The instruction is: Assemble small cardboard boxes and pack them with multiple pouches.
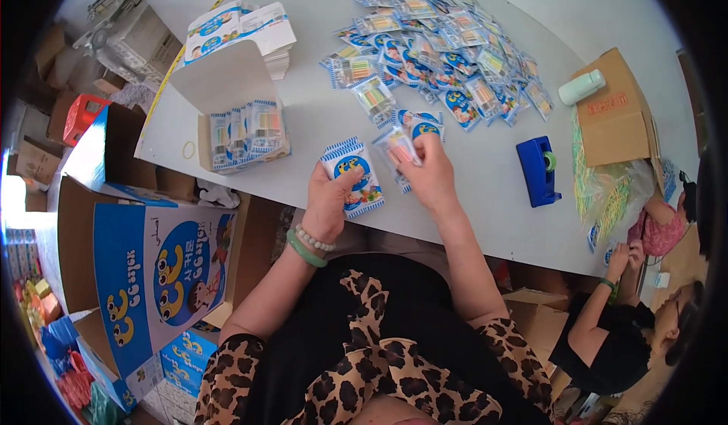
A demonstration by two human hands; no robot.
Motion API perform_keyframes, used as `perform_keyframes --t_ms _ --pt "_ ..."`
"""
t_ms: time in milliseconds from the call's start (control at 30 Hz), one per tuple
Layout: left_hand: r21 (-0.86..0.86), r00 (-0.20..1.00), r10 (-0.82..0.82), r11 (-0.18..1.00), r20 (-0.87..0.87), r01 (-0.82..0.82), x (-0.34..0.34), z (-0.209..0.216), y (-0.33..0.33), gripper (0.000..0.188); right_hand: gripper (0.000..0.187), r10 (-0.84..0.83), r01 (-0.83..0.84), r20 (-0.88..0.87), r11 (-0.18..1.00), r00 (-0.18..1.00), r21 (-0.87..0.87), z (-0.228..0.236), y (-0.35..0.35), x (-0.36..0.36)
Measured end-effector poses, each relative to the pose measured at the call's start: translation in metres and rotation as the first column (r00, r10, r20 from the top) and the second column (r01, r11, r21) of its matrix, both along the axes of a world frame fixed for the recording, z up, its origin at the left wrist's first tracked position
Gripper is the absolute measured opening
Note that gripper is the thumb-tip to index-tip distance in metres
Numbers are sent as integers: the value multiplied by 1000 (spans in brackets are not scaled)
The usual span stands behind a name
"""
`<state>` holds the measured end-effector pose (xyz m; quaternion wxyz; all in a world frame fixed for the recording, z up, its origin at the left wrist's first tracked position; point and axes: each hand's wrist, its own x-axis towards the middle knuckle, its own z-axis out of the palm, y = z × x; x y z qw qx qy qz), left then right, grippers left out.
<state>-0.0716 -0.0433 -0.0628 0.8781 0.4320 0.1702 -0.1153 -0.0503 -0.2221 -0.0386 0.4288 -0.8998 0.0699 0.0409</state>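
Note:
My left hand (331, 201) is closed round a small stack of candy packets (355, 178), their blue-and-white printed fronts facing up. Just to the right, my right hand (428, 175) pinches a clear-windowed candy packet (396, 149) with coloured sticks showing. Another packet (423, 124) lies partly under or behind my right fingers; whether I grip it too, I cannot tell. Left of my hands stands an open display box (250, 156), its lid raised, with several packets upright in a row inside. Beyond my hands a large heap of packets (447, 46) spreads over the white table (303, 106).
Flattened cartons (269, 34) are stacked at the back left. A blue tape dispenser (537, 171) sits on the right, near a brown carton (618, 110) and a pale green bottle (582, 87). A large open carton (163, 266) stands by the table's left edge. Another person (607, 334) works at right.

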Motion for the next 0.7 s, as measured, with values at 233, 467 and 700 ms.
perform_keyframes --t_ms 233,467,700 --pt "-21 993 91 996 74 -90 -1 6 -9 35 41 84 2 -69 621 994 784 -6 33 -18" --pt "149 987 -96 986 132 76 -1 4 3 24 30 87 -136 181 950 980 281 -10 56 -28" --pt "-57 998 -18 998 -54 15 7 1 9 24 42 -157 273 241 753 958 -598 -14 -11 10"
